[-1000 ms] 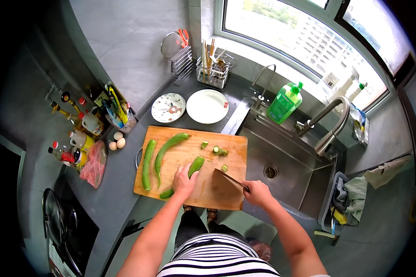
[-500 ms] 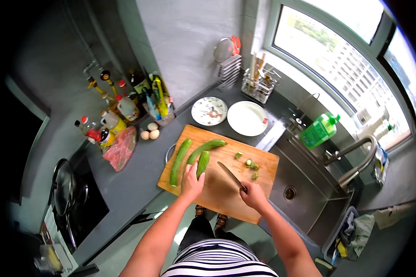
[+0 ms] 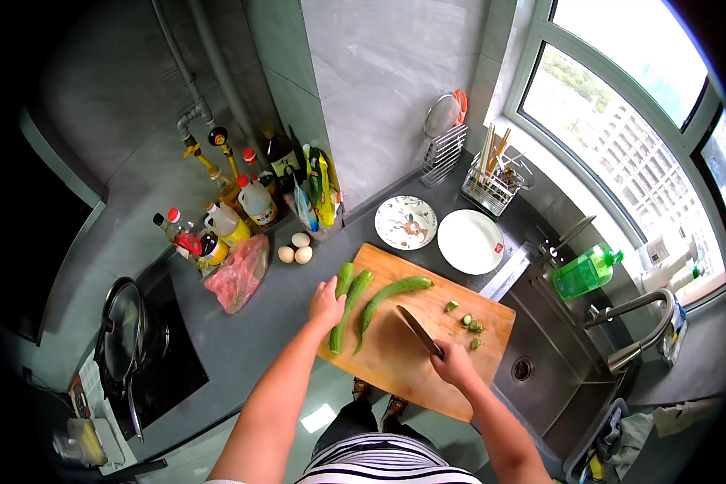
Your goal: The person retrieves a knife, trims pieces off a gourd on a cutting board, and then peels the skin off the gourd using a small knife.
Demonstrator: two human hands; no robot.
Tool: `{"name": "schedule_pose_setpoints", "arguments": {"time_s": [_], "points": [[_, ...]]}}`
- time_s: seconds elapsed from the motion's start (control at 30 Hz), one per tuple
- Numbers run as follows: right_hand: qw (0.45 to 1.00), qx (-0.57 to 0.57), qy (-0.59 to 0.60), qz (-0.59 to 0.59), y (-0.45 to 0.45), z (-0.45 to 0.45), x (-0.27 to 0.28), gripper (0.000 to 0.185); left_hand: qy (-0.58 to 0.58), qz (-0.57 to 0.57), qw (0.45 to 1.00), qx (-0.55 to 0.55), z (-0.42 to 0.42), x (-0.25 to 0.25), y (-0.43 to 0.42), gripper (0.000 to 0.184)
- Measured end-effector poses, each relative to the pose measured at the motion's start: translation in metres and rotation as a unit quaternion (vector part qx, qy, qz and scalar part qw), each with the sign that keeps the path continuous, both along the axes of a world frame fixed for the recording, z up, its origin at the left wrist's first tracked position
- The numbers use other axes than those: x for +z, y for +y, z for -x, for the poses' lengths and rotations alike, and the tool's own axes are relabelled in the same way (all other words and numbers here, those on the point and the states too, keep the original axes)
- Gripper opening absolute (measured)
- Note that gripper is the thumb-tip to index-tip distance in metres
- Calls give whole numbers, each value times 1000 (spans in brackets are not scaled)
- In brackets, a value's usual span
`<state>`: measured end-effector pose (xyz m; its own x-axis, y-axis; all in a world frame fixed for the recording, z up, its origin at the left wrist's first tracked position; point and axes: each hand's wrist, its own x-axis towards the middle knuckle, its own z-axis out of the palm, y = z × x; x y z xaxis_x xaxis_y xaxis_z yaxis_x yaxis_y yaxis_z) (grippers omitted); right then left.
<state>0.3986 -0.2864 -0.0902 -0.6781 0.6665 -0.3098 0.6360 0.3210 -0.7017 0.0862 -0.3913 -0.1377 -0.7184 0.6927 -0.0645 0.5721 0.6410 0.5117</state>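
The right hand is clenched round a knife, blade over the cutting board. The left hand is at the leftmost squash; I can't tell if it grips. Two squashes lie right of it, cut bits beyond the right hand.

The cutting board is smooth wood; the sink is brushed metal; the plates look glossy; the tabletop looks matt.
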Motion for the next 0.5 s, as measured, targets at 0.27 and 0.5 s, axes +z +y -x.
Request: {"name": "schedule_pose_setpoints", "arguments": {"time_s": [0.27, 0.5], "points": [[999, -35, 2, 25, 2, 3, 2, 26, -64, -52, 993, -82, -7, -21, 5, 62], [996, -87, 4, 20, 6, -3, 2, 17, 118, -105, 957, -243, -46, 20, 42, 65]]}}
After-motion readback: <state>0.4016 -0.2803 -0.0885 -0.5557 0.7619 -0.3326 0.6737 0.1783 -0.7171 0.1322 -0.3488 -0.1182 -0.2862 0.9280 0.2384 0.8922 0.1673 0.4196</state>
